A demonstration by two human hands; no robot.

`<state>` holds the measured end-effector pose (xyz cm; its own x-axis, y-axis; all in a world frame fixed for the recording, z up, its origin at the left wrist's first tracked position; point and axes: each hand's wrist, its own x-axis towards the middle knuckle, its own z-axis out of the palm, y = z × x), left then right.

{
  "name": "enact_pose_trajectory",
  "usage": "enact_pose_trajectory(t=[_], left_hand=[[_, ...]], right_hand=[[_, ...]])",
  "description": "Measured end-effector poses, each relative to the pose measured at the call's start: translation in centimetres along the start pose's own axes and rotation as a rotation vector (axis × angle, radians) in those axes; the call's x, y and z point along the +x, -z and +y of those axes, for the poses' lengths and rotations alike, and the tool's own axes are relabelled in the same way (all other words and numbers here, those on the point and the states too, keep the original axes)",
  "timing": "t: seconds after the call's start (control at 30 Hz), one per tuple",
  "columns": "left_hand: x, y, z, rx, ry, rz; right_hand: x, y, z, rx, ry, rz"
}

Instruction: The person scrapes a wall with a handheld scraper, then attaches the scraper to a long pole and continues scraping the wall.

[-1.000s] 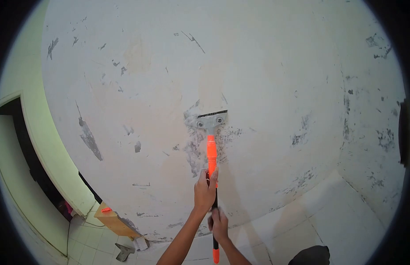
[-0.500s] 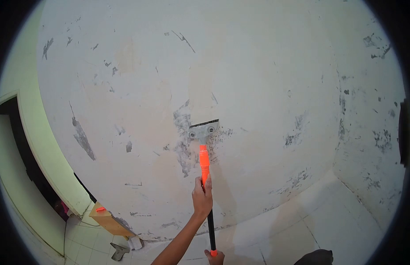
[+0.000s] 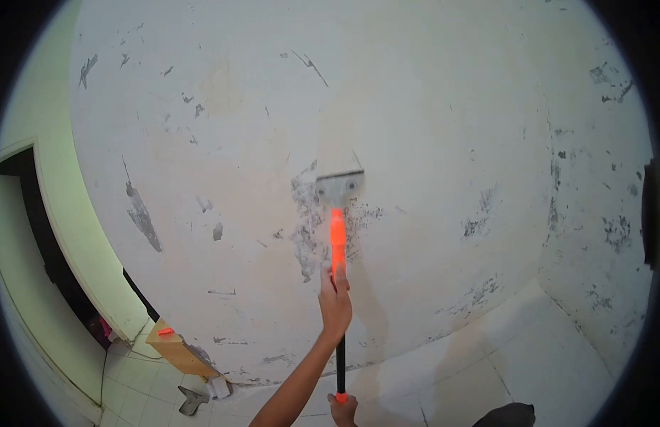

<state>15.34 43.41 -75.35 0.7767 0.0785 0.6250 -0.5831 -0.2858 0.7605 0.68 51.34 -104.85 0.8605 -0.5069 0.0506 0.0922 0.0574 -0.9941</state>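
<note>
Grip: 2 hands on 1 tool, the scraper (image 3: 338,231), both closed round it and set well apart along its length. Left hand (image 3: 335,306) is the upper, wrapped on the orange section, fingertips just below its top part. Right hand (image 3: 343,410) is fisted at the bottom of the black pole (image 3: 341,363), just under an orange ring. Key relation: scraper's long axis is near vertical in view, head (image 3: 341,191) straight up from the left hand, so that hand is nearer the work; right hand is at the far end, almost in line below. Blade (image 3: 341,174) lies crosswise to the pole, right end tipped slightly up. Head sits in front of the wall (image 3: 429,128), over the upper part of the dark patch (image 3: 306,249), which shows on both sides of the tool and reaches lower on the left. Head is blurred, 2 bolts (image 3: 351,186) just readable; can't tell whether the blade edge is touching or slightly off the surface. Off to the lower left, well apart from both hands: wood box (image 3: 179,349) with a small orange piece (image 3: 166,331) on top, and a grey plate (image 3: 193,400) on the floor (image 3: 134,388) near it.
</note>
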Motion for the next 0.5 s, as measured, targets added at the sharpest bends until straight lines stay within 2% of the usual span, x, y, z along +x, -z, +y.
enact_pose_trajectory(t=[0.03,0.07,0.13,0.17,0.23,0.33,0.4,0.5], left_hand=[[-1.4,0.1,-0.9,0.008,0.002,-0.005],[-2.6,0.3,-1.6,0.033,-0.002,-0.014],[-3.0,0.5,-1.2,0.056,-0.009,-0.021],[-2.3,0.7,0.0,0.071,0.033,-0.047],[0.0,0.9,2.0,0.089,0.065,-0.081],[1.9,0.8,3.1,0.073,0.057,-0.084],[1.6,0.7,2.8,0.042,-0.006,-0.055],[-0.6,0.7,1.1,0.042,0.042,-0.037]], right_hand=[[-1.2,-0.2,1.1,0.116,0.088,0.114],[-2.0,-0.2,2.2,0.123,0.079,0.117],[-2.1,0.4,3.8,0.12,0.043,0.012],[-1.8,0.3,3.4,0.123,0.047,0.013],[-1.0,-0.3,-0.5,0.193,-0.087,-0.011],[-0.5,-1.5,-2.9,0.174,0.028,0.101],[-0.7,-1.3,-2.3,0.16,0.004,0.096],[-1.6,-0.4,0.4,0.086,-0.006,0.085]])
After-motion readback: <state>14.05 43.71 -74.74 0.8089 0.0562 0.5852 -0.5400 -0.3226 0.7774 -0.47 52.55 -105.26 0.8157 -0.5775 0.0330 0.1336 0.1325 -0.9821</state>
